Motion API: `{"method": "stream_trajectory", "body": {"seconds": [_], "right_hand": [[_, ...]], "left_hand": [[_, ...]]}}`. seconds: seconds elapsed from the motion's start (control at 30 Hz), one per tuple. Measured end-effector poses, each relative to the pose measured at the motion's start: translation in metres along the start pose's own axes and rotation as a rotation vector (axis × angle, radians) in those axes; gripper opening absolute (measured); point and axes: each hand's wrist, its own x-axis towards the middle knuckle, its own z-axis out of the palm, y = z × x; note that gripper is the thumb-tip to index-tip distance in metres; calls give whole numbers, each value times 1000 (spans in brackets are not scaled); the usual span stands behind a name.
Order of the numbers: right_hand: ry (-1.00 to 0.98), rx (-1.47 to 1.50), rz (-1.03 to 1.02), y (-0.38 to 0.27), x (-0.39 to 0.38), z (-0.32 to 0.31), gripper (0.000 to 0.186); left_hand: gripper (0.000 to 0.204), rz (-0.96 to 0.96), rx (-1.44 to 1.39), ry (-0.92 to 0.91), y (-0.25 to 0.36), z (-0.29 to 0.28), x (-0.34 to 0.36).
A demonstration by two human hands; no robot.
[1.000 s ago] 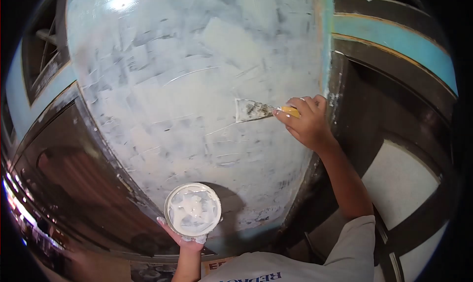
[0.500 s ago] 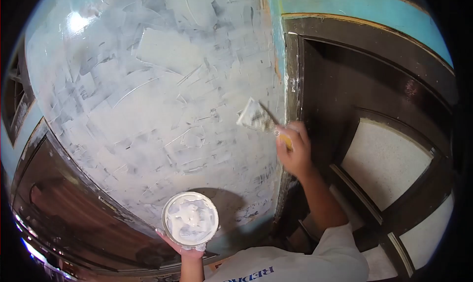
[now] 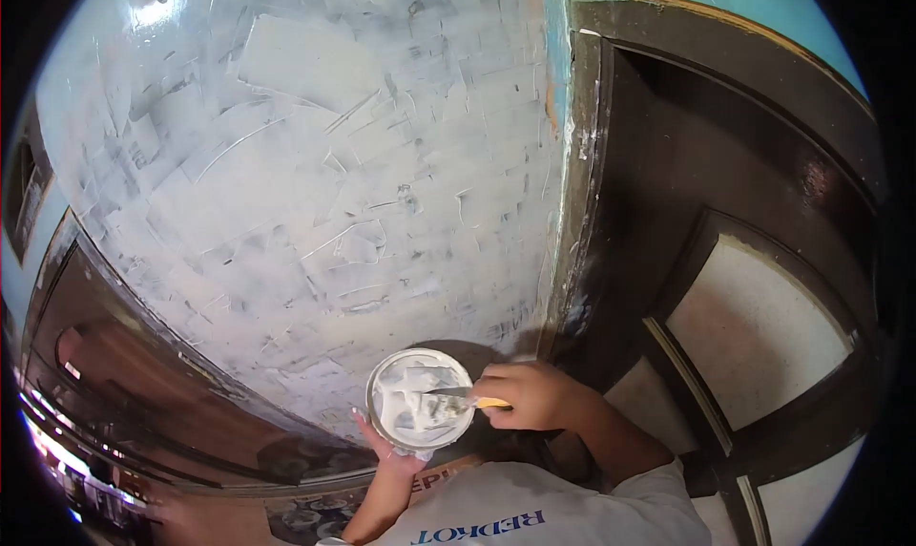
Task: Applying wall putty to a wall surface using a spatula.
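My left hand (image 3: 384,448) supports a round white tub (image 3: 374,422) from beneath and at its side, with its fingers against the wall of the tub. White putty (image 3: 410,386) lies in the tub in uneven lumps. My right hand (image 3: 525,393) is closed round the yellow handle of a putty knife (image 3: 456,393). The knife's blade reaches over the tub's right rim into the putty, and its surface is smeared white. Beyond the tub stands a wall (image 3: 286,202) covered in patchy white and grey filler with ridges and scrape marks.
A dark door frame (image 3: 584,164) edges the wall on the right, beside a dark door with pale panels (image 3: 763,307). At the left is a brown wooden door or panel (image 3: 134,374). Turquoise paint (image 3: 763,11) shows at the upper right.
My right hand has brought the putty knife down from the wall near the door frame into the tub. In the picture, the tub and left hand sit farther right and higher.
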Motion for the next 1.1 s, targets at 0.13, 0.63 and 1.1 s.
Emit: {"method": "stream_trajectory", "body": {"seconds": [0.13,0.63,1.1], "right_hand": [[120,81,5,4,1,2,36],[215,214,95,13,-6,-8,29],[342,922,512,69,-25,75,23]], "left_hand": [[96,-803,-1186,196,59,8,48],[98,-699,-1135,210,69,7,61],[92,-783,-1303,307,49,15,48]]}}
